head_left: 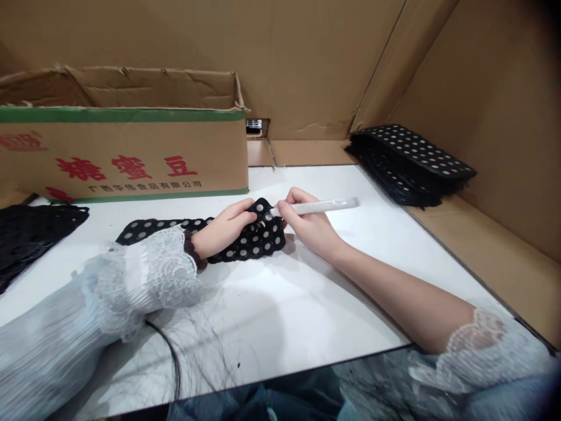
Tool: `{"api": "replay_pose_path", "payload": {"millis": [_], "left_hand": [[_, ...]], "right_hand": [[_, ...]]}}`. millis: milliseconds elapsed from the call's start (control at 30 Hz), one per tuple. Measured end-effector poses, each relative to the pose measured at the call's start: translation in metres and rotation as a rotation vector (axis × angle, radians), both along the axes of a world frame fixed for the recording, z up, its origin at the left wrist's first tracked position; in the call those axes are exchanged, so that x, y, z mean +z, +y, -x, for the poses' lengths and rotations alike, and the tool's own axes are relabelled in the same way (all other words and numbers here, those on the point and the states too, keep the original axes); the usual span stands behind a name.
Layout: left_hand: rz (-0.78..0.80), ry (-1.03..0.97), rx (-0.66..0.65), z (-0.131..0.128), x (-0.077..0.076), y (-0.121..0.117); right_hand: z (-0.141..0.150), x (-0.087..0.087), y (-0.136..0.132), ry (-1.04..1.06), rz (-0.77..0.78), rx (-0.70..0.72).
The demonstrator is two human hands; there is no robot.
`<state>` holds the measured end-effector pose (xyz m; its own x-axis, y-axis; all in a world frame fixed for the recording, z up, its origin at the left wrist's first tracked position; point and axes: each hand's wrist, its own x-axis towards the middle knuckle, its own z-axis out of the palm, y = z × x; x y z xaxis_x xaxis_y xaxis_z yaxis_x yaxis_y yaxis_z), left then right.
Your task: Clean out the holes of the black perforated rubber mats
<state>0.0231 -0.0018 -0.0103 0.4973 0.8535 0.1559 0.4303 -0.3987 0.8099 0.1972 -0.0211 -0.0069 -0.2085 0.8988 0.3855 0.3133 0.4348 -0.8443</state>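
A black strip with pale round dots (249,250) lies across the white table in front of me, its right end lifted or folded up. My left hand (228,228) rests over it, thumb and fingers pinching the raised part. Against that same part is the tip of a slim white pen-like tool (326,205), slanting up to the right. My right hand (307,227) is closed round the tool near its tip, like a writing grip. The exact kind of tool does not show. Part of the strip is hidden under my left hand and lace cuff.
An open cardboard box (158,155) with red lettering stands at the back left. A pile of black pieces (37,234) lies at the left edge. Black dotted sheets (412,161) are stacked at the back right, by cardboard walls (307,70). Loose hair hangs over the table front.
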Motion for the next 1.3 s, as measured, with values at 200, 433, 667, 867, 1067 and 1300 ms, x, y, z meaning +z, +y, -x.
{"api": "replay_pose_path", "payload": {"millis": [200, 433, 667, 867, 1067, 1300], "left_hand": [[-0.016, 0.025, -0.035, 0.0003, -0.0034, 0.0017], [-0.075, -0.028, 0.030, -0.0009, -0.0015, -0.0013], [-0.133, -0.028, 0.016, -0.0023, 0.0019, -0.0039], [-0.188, 0.023, 0.055, -0.0036, 0.0025, -0.0062], [-0.135, 0.038, 0.052, -0.0036, 0.0027, -0.0062], [-0.068, -0.021, 0.012, -0.0021, 0.0060, -0.0082]], "right_hand": [[-0.0004, -0.0014, 0.0012, -0.019, -0.018, -0.031], [-0.0020, -0.0033, 0.0033, -0.012, -0.018, -0.049], [0.0003, 0.0001, -0.0010, 0.051, -0.020, -0.024], [0.0021, 0.0007, -0.0019, 0.051, -0.005, -0.017], [0.0029, -0.0026, -0.0005, 0.156, 0.071, 0.009], [0.0043, -0.0062, 0.0000, 0.225, 0.132, 0.037]]}}
